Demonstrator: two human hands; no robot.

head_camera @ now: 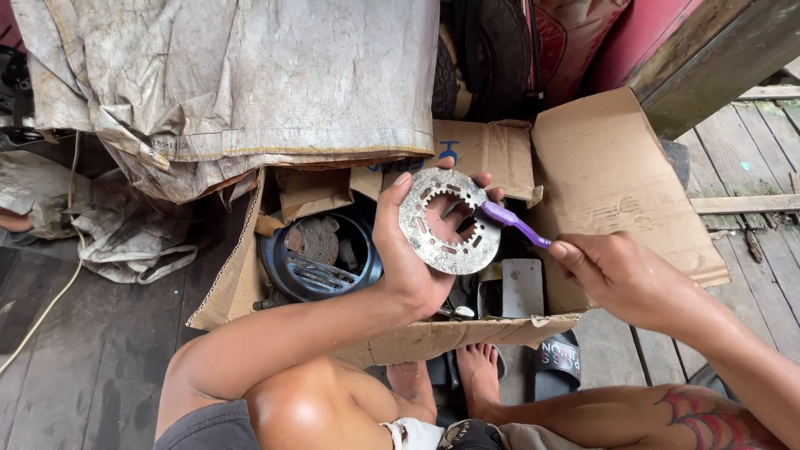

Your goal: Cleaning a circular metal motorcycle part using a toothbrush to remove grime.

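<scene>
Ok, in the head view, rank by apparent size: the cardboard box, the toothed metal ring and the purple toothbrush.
1. cardboard box, by far the largest.
2. toothed metal ring, in the left hand.
3. purple toothbrush, in the right hand; its handle is partly hidden, so this rank is tentative.

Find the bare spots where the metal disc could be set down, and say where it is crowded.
Bare floorboards lie left of the cardboard box, below the crumpled tarp. The box's right flap is bare too. Inside the box is crowded: a dark round housing and a grey block.
</scene>
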